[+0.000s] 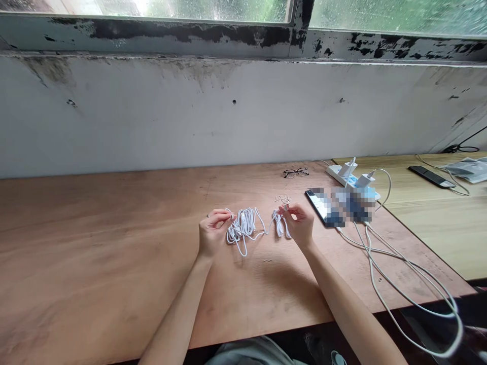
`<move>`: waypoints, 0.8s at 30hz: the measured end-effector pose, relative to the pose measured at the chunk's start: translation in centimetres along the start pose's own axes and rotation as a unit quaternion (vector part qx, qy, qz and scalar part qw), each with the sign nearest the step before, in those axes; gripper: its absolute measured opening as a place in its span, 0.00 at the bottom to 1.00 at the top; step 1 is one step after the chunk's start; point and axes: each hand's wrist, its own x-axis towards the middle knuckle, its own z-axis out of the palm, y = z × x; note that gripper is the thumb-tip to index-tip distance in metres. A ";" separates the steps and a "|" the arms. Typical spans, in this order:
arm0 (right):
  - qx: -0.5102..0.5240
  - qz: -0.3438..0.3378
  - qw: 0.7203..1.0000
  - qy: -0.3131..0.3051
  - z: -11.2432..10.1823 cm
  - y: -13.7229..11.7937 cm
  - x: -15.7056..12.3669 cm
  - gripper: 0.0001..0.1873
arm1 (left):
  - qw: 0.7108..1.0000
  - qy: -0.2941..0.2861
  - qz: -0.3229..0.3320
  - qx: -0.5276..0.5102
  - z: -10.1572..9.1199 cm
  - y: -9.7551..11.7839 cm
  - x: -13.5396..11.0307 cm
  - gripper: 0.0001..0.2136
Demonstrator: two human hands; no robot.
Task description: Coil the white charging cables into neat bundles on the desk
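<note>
White cable [243, 230] is heaped in loose loops on the plywood counter [114, 243], at lower centre of the frame. One cable end is held closed in the grip of the left hand [215, 233], while a small plug [286, 207] is pinched by the right hand [299, 225]. Glasses [296, 173] are seen above, near a power strip [342, 177] and a blurred phone [317, 205].

View: single head-worn camera | Faces: forward and down | Nearness: close above left hand [215, 233], right hand [299, 225] and white cable [243, 225] | Far edge: plywood table [114, 228], wall [228, 116], window [399, 15]
</note>
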 end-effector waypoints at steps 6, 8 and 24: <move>0.089 0.030 0.995 -0.030 -0.3 -0.7 0.5 0.12 | 0.999 -0.035 -0.001 -0.018 -0.1 0.7 -0.2 0.05; 0.140 0.058 0.987 -0.058 -0.6 -0.9 0.9 0.12 | 0.999 -0.042 0.003 -0.016 -0.4 1.1 -0.3 0.07; 0.184 0.075 0.980 -0.030 -2.3 -0.7 2.2 0.13 | 0.994 0.099 -0.029 0.041 -1.2 -0.3 0.8 0.18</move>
